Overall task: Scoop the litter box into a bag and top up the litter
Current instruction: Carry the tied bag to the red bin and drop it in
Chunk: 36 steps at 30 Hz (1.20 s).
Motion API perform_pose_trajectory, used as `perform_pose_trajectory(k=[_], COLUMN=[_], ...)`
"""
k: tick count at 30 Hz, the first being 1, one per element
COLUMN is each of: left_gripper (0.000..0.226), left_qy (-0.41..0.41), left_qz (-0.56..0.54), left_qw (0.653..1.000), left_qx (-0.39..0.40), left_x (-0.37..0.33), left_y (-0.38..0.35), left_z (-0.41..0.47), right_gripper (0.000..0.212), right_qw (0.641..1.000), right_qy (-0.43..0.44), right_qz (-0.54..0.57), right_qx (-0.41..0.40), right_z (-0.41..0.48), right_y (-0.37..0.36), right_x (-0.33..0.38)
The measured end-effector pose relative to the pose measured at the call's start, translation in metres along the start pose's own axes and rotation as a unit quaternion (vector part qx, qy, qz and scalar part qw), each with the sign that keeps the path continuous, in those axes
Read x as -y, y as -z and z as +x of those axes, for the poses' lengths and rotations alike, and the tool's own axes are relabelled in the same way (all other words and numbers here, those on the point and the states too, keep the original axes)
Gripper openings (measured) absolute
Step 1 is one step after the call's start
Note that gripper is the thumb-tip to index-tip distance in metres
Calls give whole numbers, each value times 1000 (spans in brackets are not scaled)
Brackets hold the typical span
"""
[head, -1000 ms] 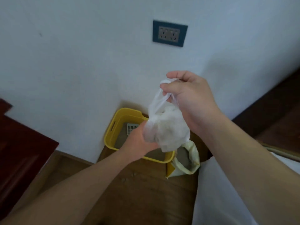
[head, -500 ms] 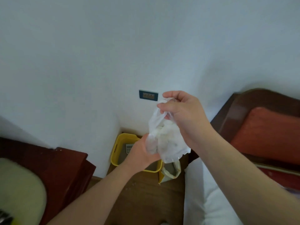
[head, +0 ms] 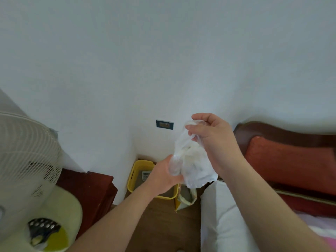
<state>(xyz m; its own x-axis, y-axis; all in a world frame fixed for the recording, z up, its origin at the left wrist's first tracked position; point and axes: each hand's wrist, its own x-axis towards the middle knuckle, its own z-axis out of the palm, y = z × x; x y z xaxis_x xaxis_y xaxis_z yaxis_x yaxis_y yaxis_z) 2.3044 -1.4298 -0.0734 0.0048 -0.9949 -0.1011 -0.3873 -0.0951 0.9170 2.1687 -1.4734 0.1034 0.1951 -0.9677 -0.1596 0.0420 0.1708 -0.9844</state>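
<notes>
Pinching bag (head: 194, 166) neck in right grip (head: 216, 142), cupping its bulge in left grip (head: 163, 176). Lifted farther above litter box (head: 133, 176); top-up pending.

Wooden floor (head: 160, 224); yellow litter box (head: 131, 180), open litter sack (head: 187, 200)

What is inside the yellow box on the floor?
The yellow box holds grey litter and a pale slotted scoop. The left hand and the plastic bag cover the rest.
</notes>
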Motion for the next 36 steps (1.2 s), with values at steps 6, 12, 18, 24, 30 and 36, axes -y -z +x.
perform_pose_trajectory(k=[6,12,18,24,30,36], left_gripper=[67,46,42,37,39,43], left_qy=[-31,-36,-86,-132,-164,-174], left_qz=[-3,50,72,82,80,65], left_qw=[998,994,980,969,951,929], left_qx=[45,93,167,194,248,321], left_x=[-11,-23,-41,-71,-100,-134], left_y=[0,-16,-44,-77,-144,-224], left_z=[0,-7,-23,-43,-75,-107], right_gripper=[24,21,23,22,21,21], right_qw=[998,982,962,947,916,876], right_qy=[14,42,40,57,51,50], right_qz=[-6,-66,-77,-32,-15,15], right_qx=[-63,-173,-261,-316,-397,-480], right_z=[-31,-68,-115,-166,-230,-290], right_y=[4,16,41,78,134,183], right_x=[15,16,14,23,30,25])
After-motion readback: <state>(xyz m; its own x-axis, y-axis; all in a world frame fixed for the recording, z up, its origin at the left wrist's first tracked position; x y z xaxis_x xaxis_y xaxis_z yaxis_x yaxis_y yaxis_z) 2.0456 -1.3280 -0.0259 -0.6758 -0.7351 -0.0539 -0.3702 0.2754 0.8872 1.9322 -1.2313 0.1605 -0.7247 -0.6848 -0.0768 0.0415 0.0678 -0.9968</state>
